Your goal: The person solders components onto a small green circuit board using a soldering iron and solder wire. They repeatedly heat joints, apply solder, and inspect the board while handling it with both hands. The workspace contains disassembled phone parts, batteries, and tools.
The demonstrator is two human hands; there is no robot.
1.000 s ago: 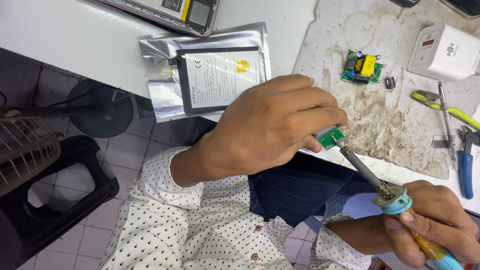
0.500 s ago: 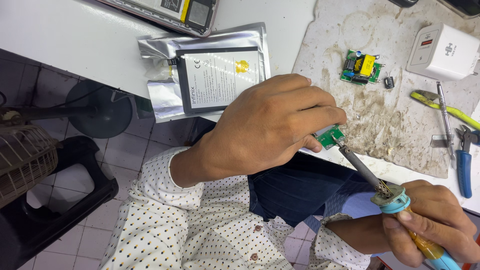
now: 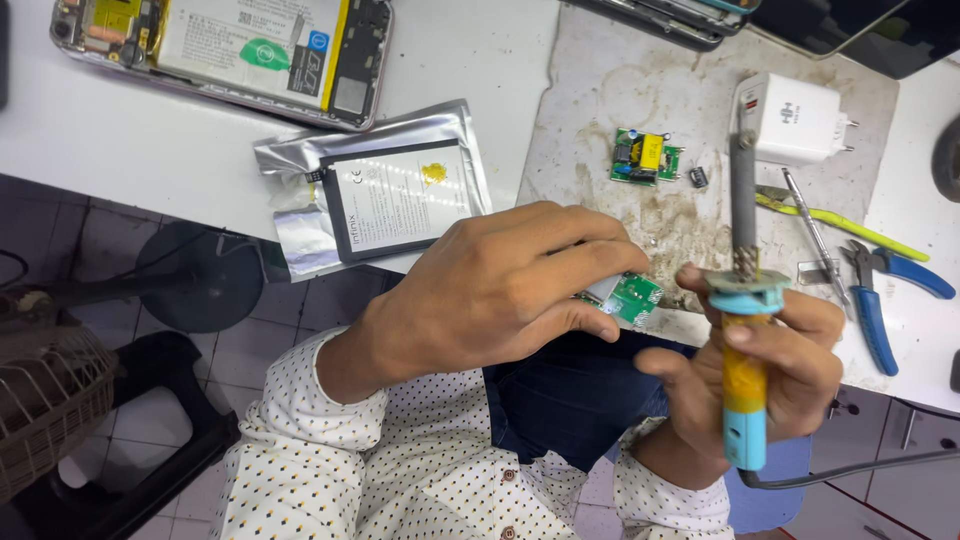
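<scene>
Left hand [image 3: 500, 295] is closed around a small green circuit board [image 3: 628, 296], pinched at its edges between thumb and fingertips, held in the air just off the worktop's near edge. Right hand [image 3: 770, 375] is wrapped around the yellow-and-blue handle of a soldering iron [image 3: 745, 330], barrel pointing up and away, tip apart from the board.

Around them, big to small:
- White worktop [image 3: 120, 130] with a stained grey work mat [image 3: 640, 100] on its right part.
- Opened phone [image 3: 220, 45], back cover off, battery showing, top left.
- Silver foil pouch [image 3: 300, 170] with a flat black-edged phone battery [image 3: 395, 200] lying on it, just beyond the left hand.
- White charger block [image 3: 790, 120] behind the iron's barrel.
- Blue-handled pliers [image 3: 880, 300], yellow-green handled tool [image 3: 850, 220] and tweezers [image 3: 815, 235] to the right.
- Second small green board [image 3: 643, 158] with a yellow component on the mat, a tiny dark part [image 3: 698, 178] beside it.

Handling, my read: the board is light, stiff and thin, with fragile parts and joints. Take it by the bare edges as now, not across the components. The iron is light but the barrel is likely hot, so grip only on the handle below the blue collar; the cord at the bottom may tug.
</scene>
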